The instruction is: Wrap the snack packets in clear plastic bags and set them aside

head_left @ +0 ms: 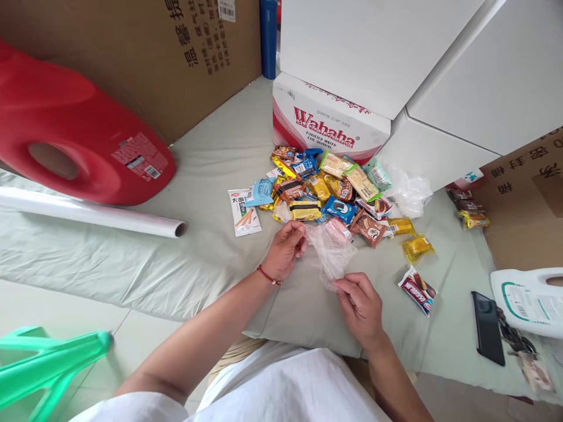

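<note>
Plastic, thin and clear, makes up the crumpled bag (332, 252) strung between the two hands in front of the snack pile (319, 186). The left hand (285, 249) has thumb and fingers pinched together on its far end; the right hand (361, 305) pinches the near end, likely because such limp film would slump without support at both sides. Its long axis slants from far left to near right, narrowing toward the right hand; which end is the mouth, I cannot tell. The pile sits against the water box (328, 123), perhaps to keep the front of the sheet (299, 310) free for handling.
</note>
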{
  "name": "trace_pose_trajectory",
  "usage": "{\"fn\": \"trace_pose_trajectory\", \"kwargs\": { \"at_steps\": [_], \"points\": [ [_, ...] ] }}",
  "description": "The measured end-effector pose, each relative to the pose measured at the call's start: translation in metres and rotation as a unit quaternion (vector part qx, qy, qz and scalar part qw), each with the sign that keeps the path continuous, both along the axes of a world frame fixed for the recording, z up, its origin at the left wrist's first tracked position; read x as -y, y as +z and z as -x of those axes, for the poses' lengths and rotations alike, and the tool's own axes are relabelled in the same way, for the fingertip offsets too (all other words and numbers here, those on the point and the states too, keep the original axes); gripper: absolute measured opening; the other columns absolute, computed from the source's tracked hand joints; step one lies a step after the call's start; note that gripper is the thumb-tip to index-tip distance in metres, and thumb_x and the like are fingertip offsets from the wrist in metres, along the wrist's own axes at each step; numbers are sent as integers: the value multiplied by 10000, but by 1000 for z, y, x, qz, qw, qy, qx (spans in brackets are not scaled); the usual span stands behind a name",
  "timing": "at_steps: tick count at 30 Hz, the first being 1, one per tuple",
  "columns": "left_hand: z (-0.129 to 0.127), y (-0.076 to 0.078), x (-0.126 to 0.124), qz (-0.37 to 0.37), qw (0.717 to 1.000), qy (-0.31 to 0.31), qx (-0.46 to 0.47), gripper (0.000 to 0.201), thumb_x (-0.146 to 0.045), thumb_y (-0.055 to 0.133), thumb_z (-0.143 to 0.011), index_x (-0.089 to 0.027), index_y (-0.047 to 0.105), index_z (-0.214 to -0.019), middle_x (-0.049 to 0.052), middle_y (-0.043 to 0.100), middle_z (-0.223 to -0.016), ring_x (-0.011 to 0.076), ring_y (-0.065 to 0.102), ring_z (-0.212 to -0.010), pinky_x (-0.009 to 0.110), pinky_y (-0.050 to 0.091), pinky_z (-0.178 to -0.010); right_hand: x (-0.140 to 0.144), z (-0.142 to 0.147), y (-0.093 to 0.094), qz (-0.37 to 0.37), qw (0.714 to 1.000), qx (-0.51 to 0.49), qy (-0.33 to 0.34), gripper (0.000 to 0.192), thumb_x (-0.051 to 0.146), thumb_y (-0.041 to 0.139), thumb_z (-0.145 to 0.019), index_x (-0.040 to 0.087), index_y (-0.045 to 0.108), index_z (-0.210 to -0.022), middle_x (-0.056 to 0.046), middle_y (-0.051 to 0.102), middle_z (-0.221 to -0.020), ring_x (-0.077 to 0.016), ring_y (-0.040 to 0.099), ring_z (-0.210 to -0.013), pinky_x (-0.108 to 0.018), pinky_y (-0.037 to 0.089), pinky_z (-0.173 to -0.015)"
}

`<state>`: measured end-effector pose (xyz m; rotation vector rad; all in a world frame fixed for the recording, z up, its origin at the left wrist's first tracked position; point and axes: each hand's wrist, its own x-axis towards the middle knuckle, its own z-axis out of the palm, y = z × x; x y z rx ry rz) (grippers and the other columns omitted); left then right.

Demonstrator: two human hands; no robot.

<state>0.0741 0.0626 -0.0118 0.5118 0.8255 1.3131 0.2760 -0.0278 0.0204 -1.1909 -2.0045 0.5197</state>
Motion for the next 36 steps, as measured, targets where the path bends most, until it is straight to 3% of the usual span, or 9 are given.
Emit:
{"fn": "trace_pose_trajectory", "kwargs": {
  "at_steps": [3, 8, 13, 15, 22, 26, 30, 33, 36],
  "points": [
    [0, -1, 0, -12, 1000, 12, -23, 420, -516, 837, -741, -196, 581, -837, -62, 510, -638, 65, 443, -533, 183, 274, -447, -3, 1, -1, 86, 995, -53, 4, 152, 289, 647, -944, 281, 767, -1036, -64, 638, -1047, -215, 626, -948, -350, 524, -807],
    [-3, -4, 5, -38, 998, -6, -43, 400, -515, 838, -740, -192, 638, -863, -53, 505, -647, 80, 422, -569, 207, 270, -491, -35, -2, 7, 97, 966, -156, -181, 316, 453, 544, -993, 222, 711, -858, -58, 625, -921, -204, 581, -844, -327, 472, -743],
    [-5, -3, 8, -59, 997, -29, -50, 352, -491, 823, -757, -193, 680, -875, -34, 517, -688, 95, 408, -616, 226, 304, -546, -63, 17, -4, 224, 963, -127, -85, 281, 495, 724, -851, 226, 759, -922, 0, 607, -752, -137, 442, -625, -268, 377, -584],
    [-3, -2, 8, -51, 998, -28, -40, 325, -466, 825, -746, -194, 683, -853, -24, 531, -731, 100, 416, -637, 229, 320, -562, -65, 21, -10, 242, 950, -171, -97, 271, 487, 750, -825, 217, 756, -855, 5, 601, -720, -133, 446, -628, -262, 371, -585],
    [2, 3, 3, -23, 999, 2, 32, 310, -412, 852, -711, -189, 667, -820, 2, 609, -902, 125, 538, -806, 232, 451, -687, -61, -2, -9, 248, 823, -471, -198, 316, 457, 878, -702, 216, 705, -814, 3, 659, -836, -124, 555, -706, -252, 475, -636],
    [2, 5, 3, -24, 997, 14, 68, 334, -430, 858, -736, -208, 644, -863, -1, 627, -956, 134, 573, -864, 266, 506, -781, -49, -22, -13, 226, 767, -556, -228, 285, 387, 896, -699, 235, 696, -832, -8, 686, -980, -141, 613, -812, -274, 534, -671],
    [3, 3, 1, -27, 998, 32, 45, 373, -477, 852, -745, -221, 618, -885, -21, 588, -857, 115, 536, -755, 247, 491, -713, -21, -42, -19, 234, 769, -531, -270, 247, 347, 881, -734, 225, 691, -836, -15, 676, -953, -112, 583, -716, -226, 498, -562],
    [4, 0, 2, -55, 996, 50, -49, 337, -526, 784, -815, -232, 637, -890, -30, 545, -767, 110, 465, -659, 239, 433, -641, 1, -56, -15, 236, 778, -489, -318, 268, 378, 880, -735, 224, 689, -841, -4, 649, -872, -88, 539, -622, -187, 440, -467],
    [8, 4, 7, -143, 974, 48, -169, 273, -504, 735, -869, -232, 711, -868, 15, 600, -813, 156, 525, -765, 287, 450, -744, 9, -64, -6, 243, 783, -467, -332, 297, 410, 871, -739, 223, 666, -846, 32, 592, -746, -57, 458, -501, -164, 360, -387]
  ]
}}
